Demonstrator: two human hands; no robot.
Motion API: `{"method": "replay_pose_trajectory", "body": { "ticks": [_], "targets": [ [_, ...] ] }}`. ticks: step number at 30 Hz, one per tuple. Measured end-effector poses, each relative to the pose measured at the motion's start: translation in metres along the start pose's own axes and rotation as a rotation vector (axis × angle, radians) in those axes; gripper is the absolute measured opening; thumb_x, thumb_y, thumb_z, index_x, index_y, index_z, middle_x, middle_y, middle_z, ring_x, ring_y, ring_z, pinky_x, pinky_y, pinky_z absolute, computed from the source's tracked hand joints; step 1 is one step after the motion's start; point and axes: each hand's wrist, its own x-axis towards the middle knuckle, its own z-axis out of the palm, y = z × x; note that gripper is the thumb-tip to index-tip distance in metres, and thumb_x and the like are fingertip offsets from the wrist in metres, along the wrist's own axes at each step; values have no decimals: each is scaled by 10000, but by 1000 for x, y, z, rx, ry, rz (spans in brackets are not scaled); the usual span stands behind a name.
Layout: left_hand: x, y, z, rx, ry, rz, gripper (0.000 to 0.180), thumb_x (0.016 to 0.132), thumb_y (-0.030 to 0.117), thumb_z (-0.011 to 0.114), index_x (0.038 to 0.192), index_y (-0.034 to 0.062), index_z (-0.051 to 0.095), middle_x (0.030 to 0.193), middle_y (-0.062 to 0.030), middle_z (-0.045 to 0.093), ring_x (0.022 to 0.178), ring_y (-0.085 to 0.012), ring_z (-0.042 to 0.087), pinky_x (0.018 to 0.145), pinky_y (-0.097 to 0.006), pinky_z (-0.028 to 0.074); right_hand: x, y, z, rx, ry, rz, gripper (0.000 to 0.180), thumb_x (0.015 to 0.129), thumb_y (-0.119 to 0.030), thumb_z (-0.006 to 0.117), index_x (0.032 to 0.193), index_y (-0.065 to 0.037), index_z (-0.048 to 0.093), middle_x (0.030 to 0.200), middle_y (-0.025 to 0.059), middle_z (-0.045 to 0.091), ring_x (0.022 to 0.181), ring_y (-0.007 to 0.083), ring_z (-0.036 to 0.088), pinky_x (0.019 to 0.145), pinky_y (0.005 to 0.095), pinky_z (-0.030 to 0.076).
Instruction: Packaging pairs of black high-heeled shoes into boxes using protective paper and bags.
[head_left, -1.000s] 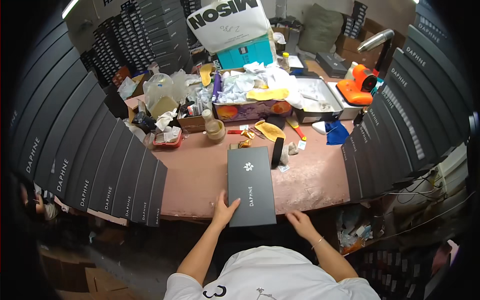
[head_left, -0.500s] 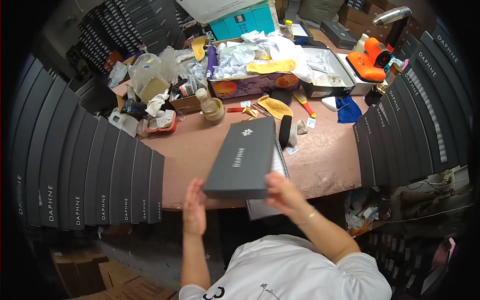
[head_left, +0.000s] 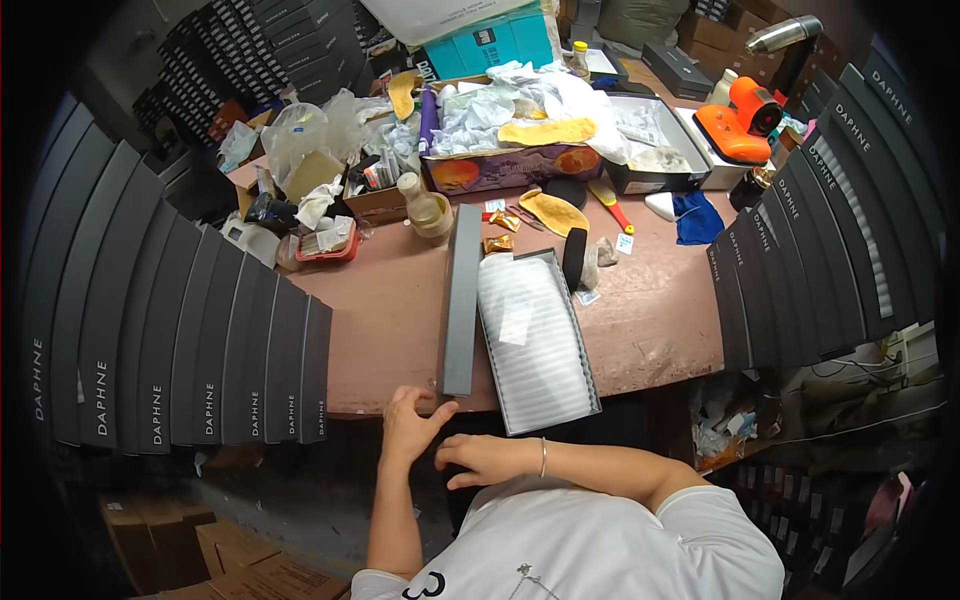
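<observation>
A dark grey shoebox lid (head_left: pixel 462 300) stands on its long edge on the pinkish worktop, left of the box. At its near end is my left hand (head_left: pixel 408 425), thumb and fingers apart; whether the fingertips touch the lid I cannot tell. My right hand (head_left: pixel 492 458) hovers in front of the table's edge, holding nothing, with its fingers loosely bent and apart. Uncovered, the shoebox base (head_left: pixel 590 385) slightly overhangs the front edge. White ribbed foam wrap (head_left: pixel 535 340) fills it, with a small clear packet (head_left: pixel 516 318) on top, its contents hidden.
Stacked grey shoeboxes (head_left: pixel 190 350) flank the left side, and more boxes (head_left: pixel 790 270) the right. Behind the lid are a glue bottle (head_left: pixel 428 212), yellow insoles (head_left: pixel 553 213), a brush (head_left: pixel 612 207) and a carton (head_left: pixel 510 168) of crumpled paper. An orange device (head_left: pixel 735 130) sits at back right.
The lid has come off the box and been turned on edge to the left, uncovering the white foam. My right hand has let go and drawn back toward me.
</observation>
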Motion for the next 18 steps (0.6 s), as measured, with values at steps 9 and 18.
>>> {"method": "replay_pose_trajectory", "body": {
  "ticks": [9, 18],
  "targets": [
    [7, 48, 10, -64, 400, 262, 532, 762, 62, 618, 1276, 6, 489, 1210, -227, 544, 1080, -385, 559, 906, -422, 463, -87, -30, -68, -271, 346, 423, 294, 801, -239, 689, 984, -26, 598, 999, 180, 597, 933, 369, 579, 800, 438, 459],
    [-44, 6, -3, -116, 293, 228, 354, 762, 97, 724, 1077, -18, 612, 1079, -168, 610, 990, -324, 601, 875, -373, 478, -134, 17, -69, -748, 696, 638, 172, 792, -155, 668, 934, -73, 615, 1227, 202, 534, 1070, 378, 554, 911, 521, 403]
  ]
}}
